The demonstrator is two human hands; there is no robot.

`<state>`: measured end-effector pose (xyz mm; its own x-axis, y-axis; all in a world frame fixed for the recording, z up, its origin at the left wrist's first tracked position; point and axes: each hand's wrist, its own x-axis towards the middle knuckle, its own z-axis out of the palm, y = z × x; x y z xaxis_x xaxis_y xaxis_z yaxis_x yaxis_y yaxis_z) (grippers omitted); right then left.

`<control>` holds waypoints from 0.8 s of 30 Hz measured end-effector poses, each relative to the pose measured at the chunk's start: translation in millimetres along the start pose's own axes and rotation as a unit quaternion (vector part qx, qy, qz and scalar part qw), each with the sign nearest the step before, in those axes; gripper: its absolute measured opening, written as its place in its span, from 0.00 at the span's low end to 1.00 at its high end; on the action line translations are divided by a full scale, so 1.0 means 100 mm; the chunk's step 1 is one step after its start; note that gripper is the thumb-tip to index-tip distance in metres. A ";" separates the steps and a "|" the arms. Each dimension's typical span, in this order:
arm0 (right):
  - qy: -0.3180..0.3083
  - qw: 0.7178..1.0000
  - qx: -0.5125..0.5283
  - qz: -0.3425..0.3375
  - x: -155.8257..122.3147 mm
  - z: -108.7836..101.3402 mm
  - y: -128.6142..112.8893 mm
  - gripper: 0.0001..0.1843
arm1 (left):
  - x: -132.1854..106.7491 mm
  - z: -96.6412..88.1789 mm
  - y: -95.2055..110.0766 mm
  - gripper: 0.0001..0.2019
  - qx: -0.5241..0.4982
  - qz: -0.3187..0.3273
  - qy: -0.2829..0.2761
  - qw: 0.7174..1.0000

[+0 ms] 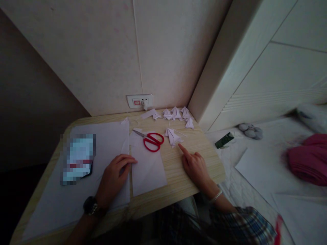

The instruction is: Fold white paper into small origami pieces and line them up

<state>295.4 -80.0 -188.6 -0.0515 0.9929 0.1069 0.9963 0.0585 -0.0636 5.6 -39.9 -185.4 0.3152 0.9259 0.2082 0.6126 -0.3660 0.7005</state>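
Note:
My left hand (116, 175) rests on white paper, its fingers stretched out together across the gap between a large sheet (109, 146) and a smaller sheet (146, 175). Nothing shows in its grasp. Beyond its fingertips, red-handled scissors (152, 141) lie partly on the smaller sheet, with the blades toward the upper left. My right hand (196, 167) has its index finger extended and its other fingers curled. That fingertip is close beside a folded paper figure (173, 136); whether it touches is unclear. Several similar folded figures (176, 114) sit along the table's back edge.
A phone (79, 158), blurred out, lies on the large sheet at the left. Behind the table (176, 172), a wall socket (139, 101) holds a plug. At right, a white quilted surface (230, 180) bears a dark green packet (224, 140), a grey item (250, 131) and magenta cloth (308, 160).

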 end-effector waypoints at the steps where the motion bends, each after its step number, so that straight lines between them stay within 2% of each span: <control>1: -0.003 1.000 -0.002 -0.003 0.03 -0.02 0.00 0.26 | 0.00 0.00 0.00 0.12 0.000 0.000 -0.001 1.000; 7: -0.027 0.999 -0.018 -0.013 0.14 -0.09 -0.03 0.26 | 0.01 0.00 0.00 0.12 0.004 0.003 -0.001 1.000; 18: -0.051 0.998 -0.024 0.002 0.14 -0.11 -0.04 0.24 | 0.00 0.01 -0.02 0.12 -0.001 0.009 -0.001 1.000; 24: -0.057 0.998 -0.029 -0.017 0.39 -0.17 -0.11 0.30 | 0.01 0.02 -0.03 0.13 -0.004 0.010 -0.003 1.000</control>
<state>283.2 -44.1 -167.4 -0.0904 0.9959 -0.0062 0.9959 0.0903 -0.0036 5.5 -38.6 -188.8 0.3317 0.9176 0.2190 0.6000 -0.3844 0.7016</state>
